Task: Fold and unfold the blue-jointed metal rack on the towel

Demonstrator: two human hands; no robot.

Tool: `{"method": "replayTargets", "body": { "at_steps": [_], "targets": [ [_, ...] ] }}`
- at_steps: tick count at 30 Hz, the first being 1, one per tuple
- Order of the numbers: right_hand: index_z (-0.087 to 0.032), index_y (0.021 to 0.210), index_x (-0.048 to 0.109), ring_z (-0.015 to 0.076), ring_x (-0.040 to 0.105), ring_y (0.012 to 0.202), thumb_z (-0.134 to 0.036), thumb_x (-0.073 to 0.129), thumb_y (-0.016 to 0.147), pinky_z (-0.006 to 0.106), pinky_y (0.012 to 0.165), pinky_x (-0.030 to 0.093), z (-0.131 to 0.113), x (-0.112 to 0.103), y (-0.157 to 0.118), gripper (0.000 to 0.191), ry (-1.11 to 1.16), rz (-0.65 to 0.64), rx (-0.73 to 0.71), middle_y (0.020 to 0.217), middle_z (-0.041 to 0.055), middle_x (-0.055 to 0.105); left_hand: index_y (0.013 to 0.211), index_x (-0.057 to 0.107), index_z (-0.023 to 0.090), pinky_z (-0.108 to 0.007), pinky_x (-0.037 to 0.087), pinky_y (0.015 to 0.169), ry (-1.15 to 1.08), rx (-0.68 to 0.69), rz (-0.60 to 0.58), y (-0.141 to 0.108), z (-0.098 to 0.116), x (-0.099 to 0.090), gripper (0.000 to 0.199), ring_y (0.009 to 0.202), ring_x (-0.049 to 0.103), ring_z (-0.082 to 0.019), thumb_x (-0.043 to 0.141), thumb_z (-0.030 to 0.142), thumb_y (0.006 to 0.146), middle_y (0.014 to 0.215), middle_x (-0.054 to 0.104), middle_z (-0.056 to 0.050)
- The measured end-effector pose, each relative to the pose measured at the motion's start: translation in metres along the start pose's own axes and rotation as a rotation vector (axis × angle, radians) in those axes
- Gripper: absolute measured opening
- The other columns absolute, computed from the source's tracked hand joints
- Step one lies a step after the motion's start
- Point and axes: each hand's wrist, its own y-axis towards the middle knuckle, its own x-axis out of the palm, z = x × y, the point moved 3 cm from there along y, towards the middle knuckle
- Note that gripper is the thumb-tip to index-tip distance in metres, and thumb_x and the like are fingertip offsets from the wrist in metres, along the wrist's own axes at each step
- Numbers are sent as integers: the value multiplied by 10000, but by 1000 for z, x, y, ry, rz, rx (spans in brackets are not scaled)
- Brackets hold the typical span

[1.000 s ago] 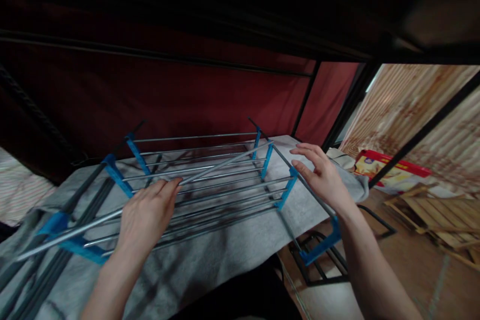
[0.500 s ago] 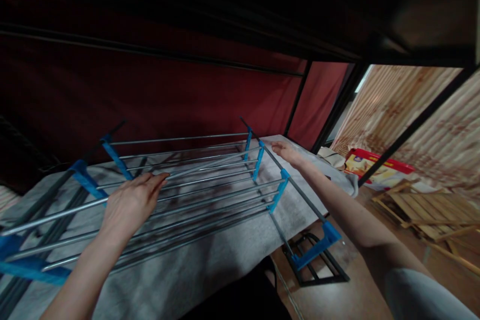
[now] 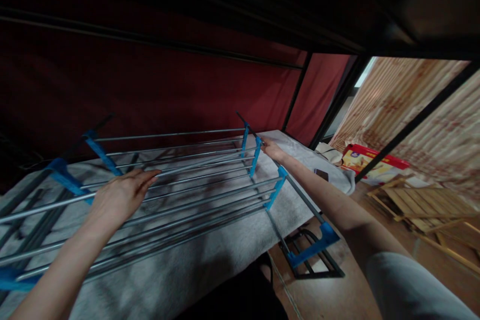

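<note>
A rack of metal tubes with blue plastic brackets (image 3: 276, 188) lies across a grey cloth-covered surface. My left hand (image 3: 122, 192) is wrapped over a long silver tube (image 3: 48, 208) at the rack's left part, its thumb and fingers together near the tube. At the right side, my right hand (image 3: 270, 150) is at the blue bracket (image 3: 255, 156) where a tube meets the dark side pole (image 3: 303, 198). The fingers of my right hand are closed around that joint, and their tips are partly hidden.
A dark phone (image 3: 321, 174) lies on the grey cloth (image 3: 225, 255) to the right. Beyond it are a red and yellow box (image 3: 371, 162), a folded wooden stand (image 3: 431, 205) and black frame bars. A black metal grid (image 3: 322, 265) is on the floor.
My right hand has moved left from beside the rack onto the bracket joint, its fingers closing there. The view has shifted slightly, and my left hand stays on the tube.
</note>
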Motion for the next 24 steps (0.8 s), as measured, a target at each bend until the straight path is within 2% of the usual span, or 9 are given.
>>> {"method": "replayTargets", "body": {
  "at_steps": [5, 11, 17, 24],
  "targets": [
    [-151, 1164, 657, 215, 594, 985, -115, 478, 760, 358, 973, 456, 0, 2, -1, 443, 16, 8, -15, 1052, 75, 711, 1346, 623, 173, -399, 510, 861, -67, -8, 1, 4, -3, 3, 580, 1044, 676, -323, 246, 464, 1016, 1263, 688, -137],
    [-151, 1190, 651, 226, 594, 957, -176, 520, 795, 371, 960, 464, -3, 2, -5, 417, 26, 14, -11, 989, 78, 710, 1337, 635, 182, -388, 516, 829, -134, -95, -41, 8, -8, 1, 576, 1051, 684, -328, 277, 489, 1005, 1295, 681, -134],
    [-160, 1215, 641, 229, 594, 947, -198, 518, 812, 377, 952, 467, -6, 1, -8, 423, 20, 21, -10, 993, 75, 706, 1317, 649, 184, -383, 521, 809, -106, -103, -48, 10, -9, 4, 570, 1030, 691, -327, 285, 485, 998, 1272, 702, -127],
    [-165, 1196, 638, 220, 589, 908, -203, 497, 808, 368, 926, 479, -3, 3, -6, 415, 12, 19, -46, 963, 62, 702, 1283, 668, 158, -382, 514, 920, -173, -108, -63, 15, -14, 6, 567, 1103, 673, -308, 317, 482, 976, 1304, 689, -136]
  ]
}}
